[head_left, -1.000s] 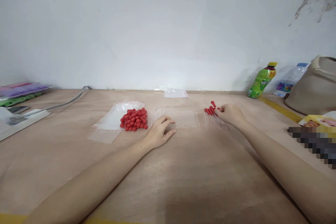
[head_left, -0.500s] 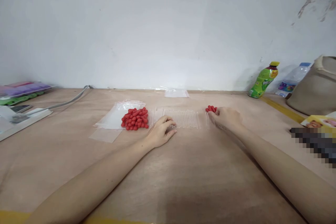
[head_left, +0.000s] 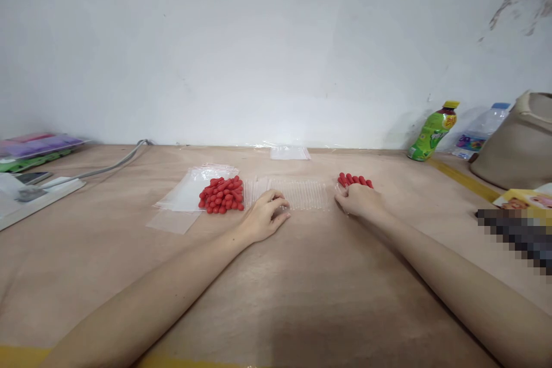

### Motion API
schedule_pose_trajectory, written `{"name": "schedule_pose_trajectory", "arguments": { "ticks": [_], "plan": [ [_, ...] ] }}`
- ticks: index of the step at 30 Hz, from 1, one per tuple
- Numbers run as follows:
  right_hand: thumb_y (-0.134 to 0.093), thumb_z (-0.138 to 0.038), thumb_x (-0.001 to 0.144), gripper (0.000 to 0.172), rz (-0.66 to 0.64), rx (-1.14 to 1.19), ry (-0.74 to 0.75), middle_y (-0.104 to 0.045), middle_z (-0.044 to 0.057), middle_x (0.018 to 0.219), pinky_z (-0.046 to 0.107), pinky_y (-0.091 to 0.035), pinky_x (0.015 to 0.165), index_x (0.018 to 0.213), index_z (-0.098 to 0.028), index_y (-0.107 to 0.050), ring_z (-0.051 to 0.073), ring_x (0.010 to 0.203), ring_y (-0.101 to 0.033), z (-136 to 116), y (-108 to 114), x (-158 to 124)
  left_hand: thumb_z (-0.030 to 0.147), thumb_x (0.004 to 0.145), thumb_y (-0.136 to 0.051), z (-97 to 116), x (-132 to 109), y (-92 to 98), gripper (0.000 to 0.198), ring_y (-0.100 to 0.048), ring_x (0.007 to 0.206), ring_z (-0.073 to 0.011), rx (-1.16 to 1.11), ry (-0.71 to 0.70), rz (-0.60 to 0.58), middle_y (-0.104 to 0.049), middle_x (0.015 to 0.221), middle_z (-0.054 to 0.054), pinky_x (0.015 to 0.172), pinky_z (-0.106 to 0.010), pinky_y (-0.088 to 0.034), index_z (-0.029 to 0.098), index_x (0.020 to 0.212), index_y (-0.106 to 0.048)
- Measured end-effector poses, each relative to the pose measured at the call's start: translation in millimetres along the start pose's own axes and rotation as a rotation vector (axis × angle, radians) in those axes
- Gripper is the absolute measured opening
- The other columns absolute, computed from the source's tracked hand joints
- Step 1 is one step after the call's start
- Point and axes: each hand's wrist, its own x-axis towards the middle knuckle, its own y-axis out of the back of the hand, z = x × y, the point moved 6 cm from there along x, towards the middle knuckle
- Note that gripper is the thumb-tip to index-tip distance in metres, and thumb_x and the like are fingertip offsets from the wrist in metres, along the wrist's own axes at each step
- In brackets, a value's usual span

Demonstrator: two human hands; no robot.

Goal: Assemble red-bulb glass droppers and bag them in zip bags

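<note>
A row of thin clear tubes (head_left: 308,195) lies side by side in the middle of the table. My left hand (head_left: 263,218) rests at the near edge of the row, fingers loosely bent and thumb apart, holding nothing I can see. Left of it, a heap of red rubber bulbs (head_left: 222,195) sits partly over clear plastic bags (head_left: 179,192). On the right, droppers with red bulbs (head_left: 356,180) lie in a short row, their clear stems mostly under my right hand (head_left: 360,201). Its fingers are closed around the stem of the leftmost dropper; the grip is partly hidden.
A small clear bag (head_left: 290,153) lies by the wall. At back right stand a green bottle (head_left: 432,132), a water bottle (head_left: 476,132) and a beige bag (head_left: 517,144). A power strip (head_left: 52,198) with a grey cable and packs of coloured pieces (head_left: 43,146) are at left.
My right hand has moved slightly left and nearer to me, and more of the red bulbs show beyond it. My left hand has stayed in place.
</note>
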Motion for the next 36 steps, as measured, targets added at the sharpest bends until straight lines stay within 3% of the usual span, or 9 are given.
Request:
{"name": "schedule_pose_trajectory", "arguments": {
  "ticks": [4, 8, 13, 17, 21, 23, 25, 31, 36],
  "plan": [
    [-0.044, -0.031, 0.071, 0.022, -0.022, -0.009, -0.12, -0.059, 0.008, 0.072, 0.037, -0.034, 0.073, 0.054, -0.019, -0.052, 0.024, 0.084, -0.051, 4, -4, -2, 0.025, 0.078, -0.052, 1, 0, 1.8, 0.018, -0.05, 0.087, -0.0183, 0.019, -0.016, 0.026, -0.051, 0.096, -0.007, 0.073, -0.031, -0.044, 0.018, 0.094, -0.057],
    [-0.042, -0.038, 0.076, 0.026, 0.148, -0.009, -0.105, -0.057, 0.003, 0.065, 0.032, -0.032, 0.068, 0.06, -0.019, -0.052, 0.019, 0.07, -0.051, -17, 12, -14, 0.026, 0.078, -0.052, 2, 1, 6.4, 0.014, -0.05, 0.083, -0.0182, 0.052, 0.003, 0.102, -0.053, 0.087, -0.006, 0.074, -0.032, -0.043, 0.017, 0.086, -0.058],
    [-0.042, -0.033, 0.082, 0.026, 0.329, 0.078, 0.282, -0.059, 0.003, 0.062, 0.029, -0.028, 0.066, 0.065, -0.017, -0.054, 0.014, 0.059, -0.049, -66, 21, -37, 0.025, 0.079, -0.049, -3, 8, 25.3, 0.015, -0.05, 0.077, -0.0192, 0.21, 0.131, 0.196, -0.052, 0.075, -0.005, 0.07, -0.033, -0.042, 0.016, 0.071, -0.057],
    [-0.045, -0.028, 0.083, 0.021, 0.354, 0.161, 0.427, -0.061, 0.002, 0.063, 0.031, -0.025, 0.072, 0.07, -0.017, -0.057, 0.013, 0.064, -0.05, -78, 20, -41, 0.017, 0.076, -0.045, -25, 19, 67.5, 0.018, -0.051, 0.088, -0.0239, 0.469, 0.294, 0.181, -0.056, 0.088, -0.009, 0.076, -0.036, -0.04, 0.016, 0.089, -0.058],
    [-0.046, -0.028, 0.083, 0.02, 0.352, 0.17, 0.421, -0.062, 0.002, 0.066, 0.031, -0.024, 0.072, 0.072, -0.017, -0.059, 0.014, 0.067, -0.051, -75, 19, -39, 0.03, 0.073, -0.048, -71, 15, 112.8, 0.022, -0.054, 0.088, -0.0266, 0.63, 0.603, -0.009, -0.06, 0.092, -0.009, 0.072, -0.034, -0.041, 0.017, 0.086, -0.06],
    [-0.046, -0.028, 0.083, 0.02, 0.344, 0.165, 0.433, -0.063, 0.002, 0.066, 0.032, -0.023, 0.072, 0.072, -0.017, -0.059, 0.014, 0.067, -0.051, -76, 19, -39, 0.04, 0.069, -0.052, -92, 7, 121.1, 0.026, -0.057, 0.081, -0.025, 0.558, 0.738, -0.164, -0.063, 0.091, -0.007, 0.064, -0.03, -0.042, 0.019, 0.08, -0.062],
    [-0.046, -0.028, 0.083, 0.02, 0.343, 0.162, 0.435, -0.063, 0.002, 0.066, 0.032, -0.023, 0.072, 0.073, -0.017, -0.059, 0.014, 0.066, -0.051, -77, 19, -39, 0.046, 0.065, -0.053, -103, 0, 123.2, 0.03, -0.059, 0.075, -0.0231, 0.481, 0.799, -0.239, -0.065, 0.087, -0.006, 0.059, -0.027, -0.041, 0.02, 0.078, -0.062],
    [-0.046, -0.027, 0.083, 0.02, 0.342, 0.17, 0.439, -0.062, 0.001, 0.065, 0.032, -0.023, 0.072, 0.072, -0.017, -0.059, 0.013, 0.065, -0.05, -77, 19, -40, 0.048, 0.061, -0.053, -108, -4, 115.7, 0.029, -0.058, 0.067, -0.0214, 0.465, 0.843, -0.278, -0.065, 0.069, -0.004, 0.053, -0.026, -0.038, 0.021, 0.062, -0.062],
    [-0.047, -0.027, 0.083, 0.019, 0.33, 0.168, 0.436, -0.062, 0.001, 0.064, 0.031, -0.023, 0.072, 0.072, -0.017, -0.059, 0.013, 0.065, -0.05, -77, 17, -39, 0.043, 0.067, -0.05, -104, -1, 115.5, 0.027, -0.057, 0.062, -0.0221, 0.482, 0.83, -0.278, -0.061, 0.06, -0.006, 0.051, -0.027, -0.035, 0.019, 0.055, -0.057]
  ]
}}
